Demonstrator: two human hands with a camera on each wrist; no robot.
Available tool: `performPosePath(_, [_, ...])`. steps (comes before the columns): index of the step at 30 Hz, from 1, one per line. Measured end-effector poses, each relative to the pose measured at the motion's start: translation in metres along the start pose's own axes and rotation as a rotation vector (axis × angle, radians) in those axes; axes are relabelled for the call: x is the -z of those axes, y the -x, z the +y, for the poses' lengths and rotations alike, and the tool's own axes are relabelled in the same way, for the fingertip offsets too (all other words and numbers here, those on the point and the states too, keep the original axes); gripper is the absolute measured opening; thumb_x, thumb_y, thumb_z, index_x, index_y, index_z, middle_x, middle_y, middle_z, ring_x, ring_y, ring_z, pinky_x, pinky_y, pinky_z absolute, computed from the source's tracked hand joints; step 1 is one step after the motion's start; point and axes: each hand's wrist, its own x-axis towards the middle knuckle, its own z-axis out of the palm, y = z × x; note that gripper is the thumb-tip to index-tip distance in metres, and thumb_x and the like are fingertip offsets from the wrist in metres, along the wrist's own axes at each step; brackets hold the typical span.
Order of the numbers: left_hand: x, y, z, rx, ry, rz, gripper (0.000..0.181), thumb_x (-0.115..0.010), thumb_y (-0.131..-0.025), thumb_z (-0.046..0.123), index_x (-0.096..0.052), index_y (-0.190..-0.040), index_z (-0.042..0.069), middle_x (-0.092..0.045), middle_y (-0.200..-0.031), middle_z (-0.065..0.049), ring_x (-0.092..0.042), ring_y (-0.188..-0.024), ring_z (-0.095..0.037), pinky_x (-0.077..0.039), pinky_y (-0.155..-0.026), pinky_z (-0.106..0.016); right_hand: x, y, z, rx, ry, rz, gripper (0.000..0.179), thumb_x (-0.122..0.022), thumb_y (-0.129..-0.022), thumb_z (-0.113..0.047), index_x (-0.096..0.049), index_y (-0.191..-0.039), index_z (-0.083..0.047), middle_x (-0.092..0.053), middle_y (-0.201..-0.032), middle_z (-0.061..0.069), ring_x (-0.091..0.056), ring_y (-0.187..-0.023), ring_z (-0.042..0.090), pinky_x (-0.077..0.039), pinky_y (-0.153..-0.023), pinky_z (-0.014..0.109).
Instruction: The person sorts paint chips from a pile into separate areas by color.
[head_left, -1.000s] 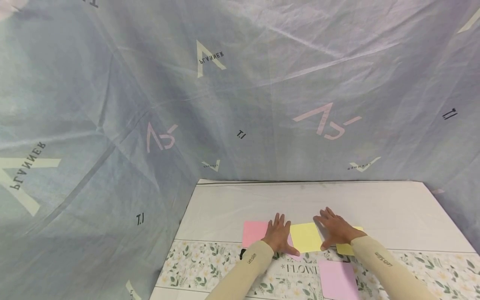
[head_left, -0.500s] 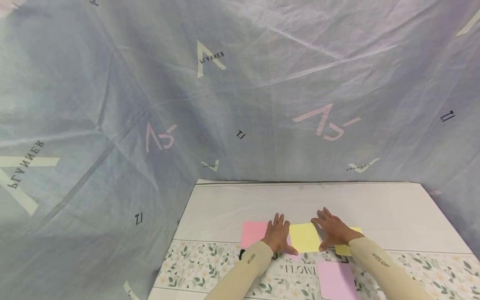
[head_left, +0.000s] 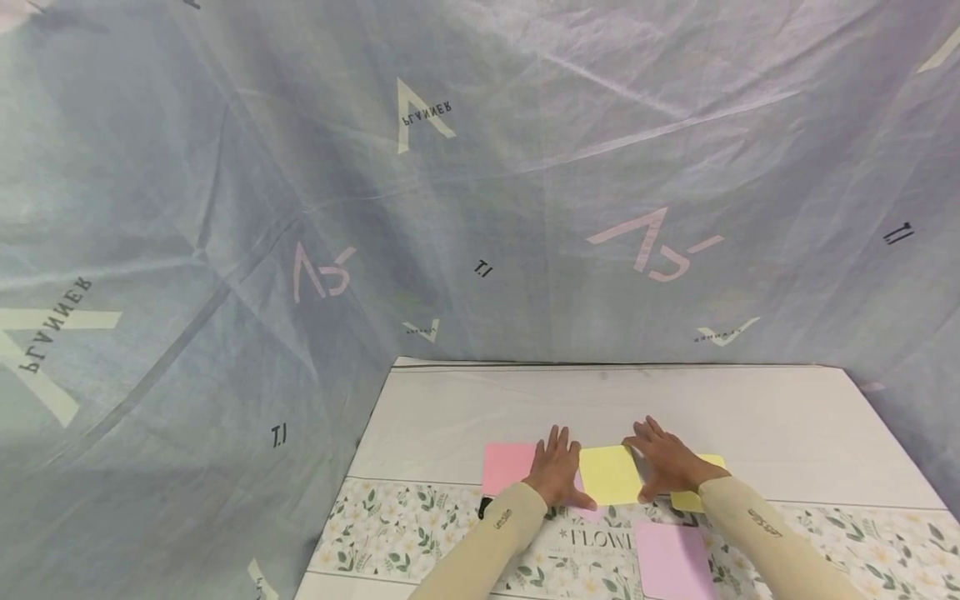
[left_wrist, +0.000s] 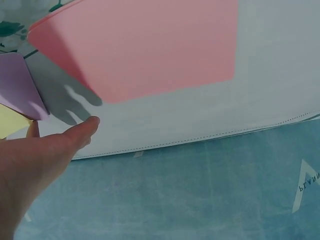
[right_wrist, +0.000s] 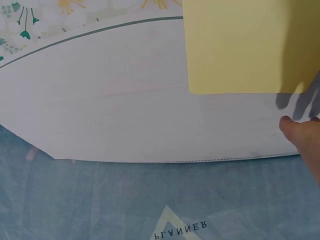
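Observation:
A square yellow card [head_left: 610, 475] lies between my two hands. My left hand [head_left: 553, 475] is at its left edge, fingers spread and thumb near the lower left corner. Beneath that hand a purple card [head_left: 590, 512] is partly covered; in the left wrist view the yellow card [left_wrist: 9, 122] overlaps this purple card [left_wrist: 19, 82]. My right hand [head_left: 666, 462] is at the opposite edge, with a fingertip by the upper corner and the thumb by the lower one. Its palm is over part of a second yellow card [head_left: 688, 500], also seen in the right wrist view [right_wrist: 240, 47].
A pink card [head_left: 506, 468] lies left of my left hand, with a small black object [head_left: 484, 507] at its lower edge. Nearer to me is a lilac card [head_left: 675, 560]. The white and floral table cover [head_left: 450, 417] meets a grey-blue cloth [head_left: 525, 208] behind.

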Motion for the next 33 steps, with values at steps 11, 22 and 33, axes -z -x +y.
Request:
performPosePath(11, [0.0040,0.0035,0.0017,-0.006,-0.058,-0.004,0.111,-0.073,-0.067,0.077,-0.038,-0.153,0.017,-0.020,-0.166,-0.012,-0.012,-0.154,-0.028,-0.026,-0.122,-0.044,0.0054,0.0053,-0.0058,0.037,0.014,0.003,0.107,-0.097,-0.052,-0.043,-0.050,-0.137,0.001,-0.036,-0.147,0.038,-0.022,-0.138,0.063,-0.033,-0.100,0.076])
performPosePath(22, [0.0014,0.0018,0.0018,-0.030,-0.102,0.017,0.109,-0.071,-0.068,0.078,-0.041,-0.151,0.015,-0.023,-0.164,-0.012,-0.016,-0.153,-0.028,-0.030,-0.120,-0.043,0.0058,0.0069,-0.0057,0.060,0.079,0.004,0.107,-0.096,-0.055,-0.044,-0.048,-0.138,0.002,-0.036,-0.149,0.035,-0.025,-0.140,0.059,-0.033,-0.102,0.073])
performPosePath(33, [0.0010,0.0011,-0.0014,-0.061,-0.107,-0.005,0.114,-0.072,-0.065,0.080,-0.040,-0.152,0.014,-0.022,-0.165,-0.012,-0.017,-0.153,-0.028,-0.031,-0.119,-0.043,0.0066,0.0084,-0.0037,0.072,0.090,0.012,0.105,-0.093,-0.058,-0.050,-0.049,-0.139,0.001,-0.038,-0.148,0.036,-0.028,-0.138,0.060,-0.035,-0.100,0.074])
